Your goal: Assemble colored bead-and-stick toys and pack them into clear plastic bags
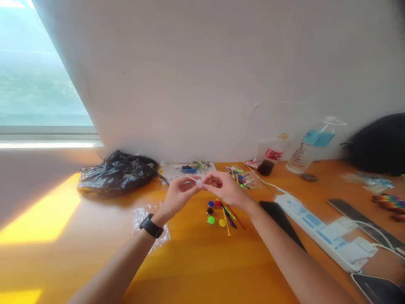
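My left hand (179, 192) and my right hand (225, 188) meet above the orange table (95, 236), fingertips pinched together on a small white round piece (198, 182) with a thin white stick. A black watch (151, 226) sits on my left wrist. Just below the hands lie small coloured round pieces (211, 211) in blue, red, black, green and yellow, beside several thin coloured sticks (230, 213). More coloured sticks (238, 174) lie in a clear bag further back.
A black plastic bag (115, 172) lies at back left, clear wrapping (142, 213) under my left wrist. A white power strip (319, 230), phones (363, 221) and a dark flat object (280, 215) lie right. Two bottles (311, 147) stand by the wall, a black bag (379, 143) at far right.
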The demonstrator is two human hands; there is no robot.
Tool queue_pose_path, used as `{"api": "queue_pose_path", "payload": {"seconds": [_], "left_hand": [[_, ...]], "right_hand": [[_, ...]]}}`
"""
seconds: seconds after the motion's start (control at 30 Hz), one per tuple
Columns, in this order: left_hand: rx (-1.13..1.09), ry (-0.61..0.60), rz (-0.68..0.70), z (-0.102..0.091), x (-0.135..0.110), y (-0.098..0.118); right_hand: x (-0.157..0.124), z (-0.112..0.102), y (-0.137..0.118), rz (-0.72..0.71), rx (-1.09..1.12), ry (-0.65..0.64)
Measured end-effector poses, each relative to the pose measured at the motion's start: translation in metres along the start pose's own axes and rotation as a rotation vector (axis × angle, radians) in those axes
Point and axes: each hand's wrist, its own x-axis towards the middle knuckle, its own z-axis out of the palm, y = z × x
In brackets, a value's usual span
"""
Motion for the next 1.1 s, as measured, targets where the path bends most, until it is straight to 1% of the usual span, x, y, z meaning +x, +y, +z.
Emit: {"api": "queue_pose_path", "payload": {"seconds": [0.1, 0.23, 0.3, 0.43, 0.6, 0.67, 0.7, 0.77, 0.83, 0.93, 1.0, 1.1], "left_hand": [[0.037, 0.007, -0.013, -0.001, -0.001, 0.002], [0.032, 0.027, -0.005, -0.002, -0.001, 0.009], [0.016, 0.051, 0.001, -0.003, 0.000, 0.011], [0.003, 0.099, -0.001, -0.006, 0.001, 0.008], [-0.033, 0.104, -0.018, -0.004, -0.001, 0.007], [-0.097, 0.086, -0.011, -0.004, -0.001, 0.011], [-0.163, 0.068, -0.013, -0.004, 0.000, 0.013], [-0.313, 0.010, -0.044, -0.005, 0.001, 0.017], [-0.406, -0.052, -0.086, -0.008, 0.003, 0.019], [-0.416, -0.125, -0.126, -0.012, 0.004, 0.015], [-0.425, -0.138, -0.132, -0.014, 0.004, 0.010], [-0.392, -0.137, -0.128, -0.015, 0.004, 0.007]], "right_hand": [[0.000, 0.000, -0.002, 0.004, -0.042, -0.017], [0.000, 0.000, -0.003, 0.019, -0.086, 0.041], [0.000, 0.000, -0.003, 0.021, -0.080, 0.047], [0.000, 0.002, -0.003, 0.014, -0.058, 0.046], [0.000, 0.005, -0.006, 0.003, -0.041, 0.059], [0.001, 0.003, -0.008, -0.016, 0.009, 0.069], [0.001, 0.001, -0.009, -0.022, 0.042, 0.071], [0.001, -0.002, -0.013, -0.018, 0.107, 0.061], [0.001, -0.005, -0.016, 0.002, 0.153, 0.046], [0.001, -0.007, -0.018, 0.026, 0.173, 0.031], [0.000, -0.007, -0.019, 0.021, 0.150, 0.038], [-0.001, -0.006, -0.019, -0.021, 0.074, 0.109]]}}
